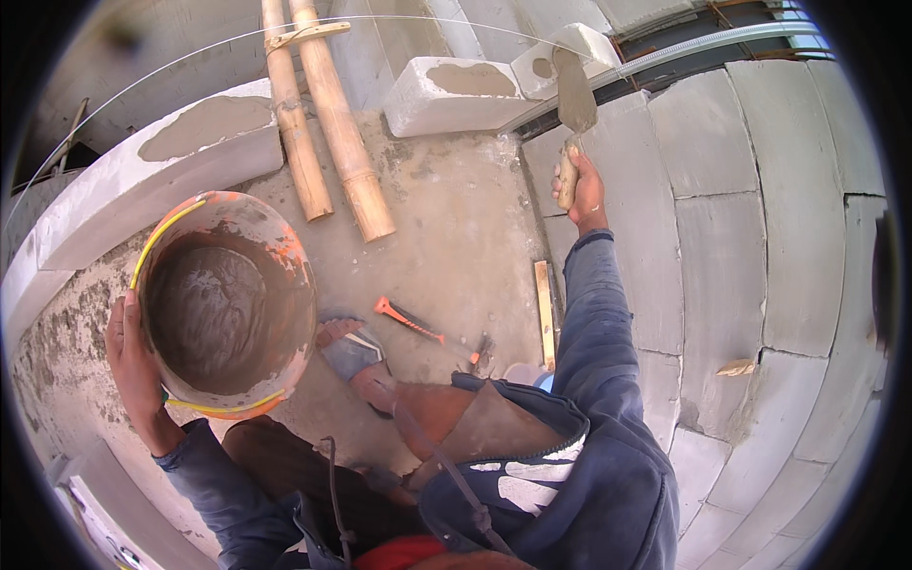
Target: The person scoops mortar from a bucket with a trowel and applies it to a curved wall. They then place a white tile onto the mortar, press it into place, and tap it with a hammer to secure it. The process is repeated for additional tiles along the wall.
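An orange bucket (300,313), smeared grey inside and fitted with a yellow handle (163,237), stands on the gritty floor (442,209), with wet mortar (214,309) lying in its bottom. The left hand (136,366) is against the bucket's left outer side, fingers extended along the wall up to the rim beside the handle; whether it grips or only steadies, I cannot tell. The right hand (584,190) is well apart, to the right of the bucket and farther out, its fingers closed around the wooden grip of a trowel (575,95). The mortar-coated blade points away from the bucket and overlaps the end of a white block (600,47); contact between them is unclear. Another white block (451,119), with mortar spread on top, sits beyond and to the right of the bucket. Two bamboo poles (347,161) end just beyond its right side. A sandalled foot (354,353) is just right of the bucket, and past it lie an orange-and-black tool (408,320) and a wooden strip (544,313).
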Motion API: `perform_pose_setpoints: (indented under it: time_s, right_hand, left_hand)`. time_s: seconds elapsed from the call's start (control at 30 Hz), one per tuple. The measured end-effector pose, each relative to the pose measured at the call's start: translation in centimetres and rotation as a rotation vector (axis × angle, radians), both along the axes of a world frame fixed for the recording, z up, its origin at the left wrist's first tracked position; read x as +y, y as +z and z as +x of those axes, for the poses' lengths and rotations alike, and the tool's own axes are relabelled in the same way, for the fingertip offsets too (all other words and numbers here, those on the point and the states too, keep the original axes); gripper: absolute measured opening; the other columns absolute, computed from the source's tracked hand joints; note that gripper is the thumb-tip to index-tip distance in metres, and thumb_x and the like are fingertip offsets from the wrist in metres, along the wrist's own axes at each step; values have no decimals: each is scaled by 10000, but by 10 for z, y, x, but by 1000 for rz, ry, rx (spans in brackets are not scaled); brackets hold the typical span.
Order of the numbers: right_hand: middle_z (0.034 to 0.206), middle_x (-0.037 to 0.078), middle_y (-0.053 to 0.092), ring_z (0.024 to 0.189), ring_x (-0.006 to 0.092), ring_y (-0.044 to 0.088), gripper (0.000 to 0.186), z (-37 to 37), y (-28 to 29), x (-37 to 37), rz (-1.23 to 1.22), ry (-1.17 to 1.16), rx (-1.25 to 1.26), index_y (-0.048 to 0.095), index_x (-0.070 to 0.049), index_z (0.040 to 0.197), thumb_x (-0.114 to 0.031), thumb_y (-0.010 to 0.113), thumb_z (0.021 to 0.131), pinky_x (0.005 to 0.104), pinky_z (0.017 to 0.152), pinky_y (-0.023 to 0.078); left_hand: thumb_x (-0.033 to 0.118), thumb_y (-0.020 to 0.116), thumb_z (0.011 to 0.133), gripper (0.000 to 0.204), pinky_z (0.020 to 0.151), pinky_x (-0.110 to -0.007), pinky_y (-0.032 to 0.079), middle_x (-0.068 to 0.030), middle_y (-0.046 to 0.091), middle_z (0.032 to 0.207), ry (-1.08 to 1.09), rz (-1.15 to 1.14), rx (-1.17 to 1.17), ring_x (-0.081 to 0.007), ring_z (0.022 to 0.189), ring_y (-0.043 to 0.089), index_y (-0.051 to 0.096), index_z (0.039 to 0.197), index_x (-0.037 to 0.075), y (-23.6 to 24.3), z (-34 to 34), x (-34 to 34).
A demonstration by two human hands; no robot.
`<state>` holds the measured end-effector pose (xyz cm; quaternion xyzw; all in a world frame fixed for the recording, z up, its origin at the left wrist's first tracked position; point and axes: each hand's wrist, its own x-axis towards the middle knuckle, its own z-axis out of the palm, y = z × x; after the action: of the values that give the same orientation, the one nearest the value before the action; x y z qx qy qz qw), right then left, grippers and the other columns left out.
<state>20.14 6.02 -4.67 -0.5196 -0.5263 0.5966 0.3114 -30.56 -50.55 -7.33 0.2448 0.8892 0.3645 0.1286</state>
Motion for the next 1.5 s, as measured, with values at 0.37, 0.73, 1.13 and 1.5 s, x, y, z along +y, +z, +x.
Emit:
perform_pose_setpoints:
  time_s: [0.37,0.73,1.13,1.5]
  right_hand:
    - [1035,79,680,834,256,675,416,-100,22,-202,1044,766,-771,671,-113,1353,-154,749,946,419,739,541]
    - [1159,54,647,1011,237,656,357,-246,-15,-311,1696,1389,-737,703,-110,1241,-233,678,907,430,829,524]
    - [1179,132,676,1058,310,713,449,-225,-38,-338,651,1325,-468,726,-95,1283,-135,774,838,456,899,573]
    - [1073,76,689,919,191,683,419,-112,-61,-204,286,525,-308,658,-14,1302,-126,795,922,328,815,547]
  left_hand:
    - [343,548,1157,409,724,-236,424,54,591,857,153,365,-356,-44,792,484,708,1024,-9,57,43,50]
    - [376,566,1103,451,631,-443,450,-204,564,683,77,142,-153,-322,616,528,622,901,-23,57,64,51]
    - [376,578,1097,421,619,-393,445,-126,558,656,90,160,-235,-224,621,534,654,919,3,60,63,47]
    - [313,561,1151,435,1012,-291,484,-88,727,1192,194,249,-264,-142,1105,639,714,1331,-52,44,29,27]
